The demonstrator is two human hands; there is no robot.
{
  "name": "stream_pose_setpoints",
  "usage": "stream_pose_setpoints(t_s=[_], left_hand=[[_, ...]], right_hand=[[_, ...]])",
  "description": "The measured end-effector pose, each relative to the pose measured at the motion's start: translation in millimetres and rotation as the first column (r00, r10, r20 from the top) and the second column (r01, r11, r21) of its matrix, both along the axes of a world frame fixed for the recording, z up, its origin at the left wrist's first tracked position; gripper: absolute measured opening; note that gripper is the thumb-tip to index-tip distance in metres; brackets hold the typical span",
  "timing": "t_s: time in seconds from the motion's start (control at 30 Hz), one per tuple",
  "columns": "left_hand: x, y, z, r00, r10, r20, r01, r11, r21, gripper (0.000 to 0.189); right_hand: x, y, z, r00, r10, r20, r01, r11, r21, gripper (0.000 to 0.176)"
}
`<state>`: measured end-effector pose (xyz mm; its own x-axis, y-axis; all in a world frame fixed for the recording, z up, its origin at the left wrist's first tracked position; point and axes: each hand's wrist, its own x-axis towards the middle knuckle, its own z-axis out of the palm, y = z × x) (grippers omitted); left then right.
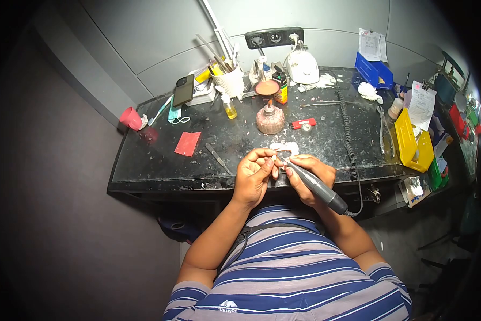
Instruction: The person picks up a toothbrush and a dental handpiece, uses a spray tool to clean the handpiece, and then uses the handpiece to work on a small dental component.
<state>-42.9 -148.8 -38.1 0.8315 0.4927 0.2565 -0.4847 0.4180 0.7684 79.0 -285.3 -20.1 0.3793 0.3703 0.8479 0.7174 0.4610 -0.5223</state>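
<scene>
My right hand is wrapped round a dark grey rotary handpiece, its tip pointing up and left toward my other hand. A coiled cord runs from the handpiece's back end. My left hand pinches a small pale piece between thumb and fingers, close to the handpiece tip; its shape is too small to tell. Both hands meet over the front edge of the black bench. Just behind the fingers lies a whitish lump, partly hidden.
A pink glass burner stands behind my hands, beside a red item. To the left are a metal knife, a red sheet, a yellow bottle and a phone. A yellow bin sits at the right.
</scene>
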Motion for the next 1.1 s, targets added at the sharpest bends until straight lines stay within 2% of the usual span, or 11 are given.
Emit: stream_pose_setpoints(t_s=[0.37, 1.1], left_hand=[[-1.0, 0.3, 1.8, 0.998, -0.009, -0.057, 0.007, 0.999, -0.039, 0.019], [-0.6, 4.1, 0.1, 0.997, -0.036, -0.070, 0.031, 0.997, -0.072, 0.019]], right_hand=[[-2.0, 1.9, 4.3, 0.996, -0.011, 0.086, 0.013, 1.000, -0.019, 0.021], [-4.9, 2.6, 5.1, 0.999, 0.017, 0.041, -0.016, 1.000, -0.014, 0.020]])
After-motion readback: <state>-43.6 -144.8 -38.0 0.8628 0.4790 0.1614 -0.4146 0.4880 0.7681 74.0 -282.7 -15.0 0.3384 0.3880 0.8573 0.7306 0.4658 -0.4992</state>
